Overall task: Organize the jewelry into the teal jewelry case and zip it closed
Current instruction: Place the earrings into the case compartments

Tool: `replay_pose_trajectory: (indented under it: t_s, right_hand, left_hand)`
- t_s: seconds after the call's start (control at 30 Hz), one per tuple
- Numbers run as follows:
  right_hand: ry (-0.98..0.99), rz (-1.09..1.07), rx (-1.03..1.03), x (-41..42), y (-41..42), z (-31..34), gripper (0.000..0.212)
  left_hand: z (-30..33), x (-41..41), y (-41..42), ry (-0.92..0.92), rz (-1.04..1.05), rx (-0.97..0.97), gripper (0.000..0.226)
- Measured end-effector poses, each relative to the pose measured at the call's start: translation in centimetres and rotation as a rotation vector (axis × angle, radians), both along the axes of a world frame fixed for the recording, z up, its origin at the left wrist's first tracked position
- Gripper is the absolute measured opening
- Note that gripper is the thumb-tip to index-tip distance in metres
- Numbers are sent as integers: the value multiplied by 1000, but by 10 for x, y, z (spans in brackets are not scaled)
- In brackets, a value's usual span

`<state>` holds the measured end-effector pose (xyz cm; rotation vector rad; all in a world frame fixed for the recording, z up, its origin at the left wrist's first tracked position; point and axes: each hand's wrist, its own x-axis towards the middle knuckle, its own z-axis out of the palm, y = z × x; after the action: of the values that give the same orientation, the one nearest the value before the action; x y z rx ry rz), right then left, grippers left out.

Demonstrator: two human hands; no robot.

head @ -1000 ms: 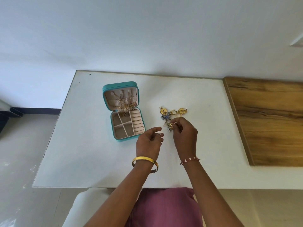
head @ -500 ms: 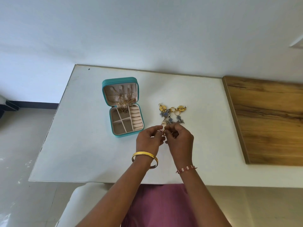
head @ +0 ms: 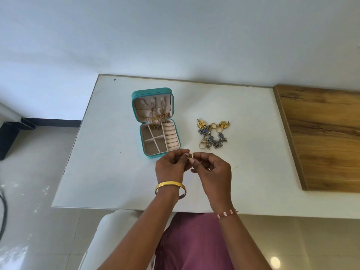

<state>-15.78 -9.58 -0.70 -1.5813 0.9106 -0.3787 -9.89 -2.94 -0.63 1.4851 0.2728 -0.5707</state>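
The teal jewelry case (head: 137,106) lies open on the white table (head: 109,172), lid up with gold chains hanging in it, beige compartments and ring rolls below. To its right sits a pile of jewelry (head: 212,136): gold and blue-grey earrings and rings. Just in front of the case's near right corner, my left hand (head: 171,166) and my right hand (head: 212,172) meet and pinch a small gold ring (head: 191,155) between their fingertips, above the table.
A wooden board (head: 321,133) covers the table's right end. The table's near edge runs just below my wrists. Glossy floor lies to the left, with a dark object (head: 9,137) at the far left. A white wall stands behind.
My right hand left the jewelry pile with a ring and came toward me. Both hands now hold the ring together, a little left of where they were, near the case's corner.
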Motion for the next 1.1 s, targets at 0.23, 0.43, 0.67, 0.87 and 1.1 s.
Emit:
replay_pose_trajectory:
  t_s: [0.23,0.43,0.67,0.87,1.1]
  right_hand:
    - [-60,-3,-22,13,6,1,17]
    - [-75,-8,-37,30,-5,1,17]
    - [20,233,-399,61,-11,-7,15]
    - [54,399,-691,73,-15,-14,15]
    - [107,549,-955,56,-3,-19,16]
  left_hand:
    - [1,6,11,0,63,-56,13]
    - [-21,25,52,-373,188,322,16]
    - [-33,40,57,-353,135,528,34]
    - [-35,43,61,-420,19,530,35]
    - [-39,33,73,-511,-14,511,33]
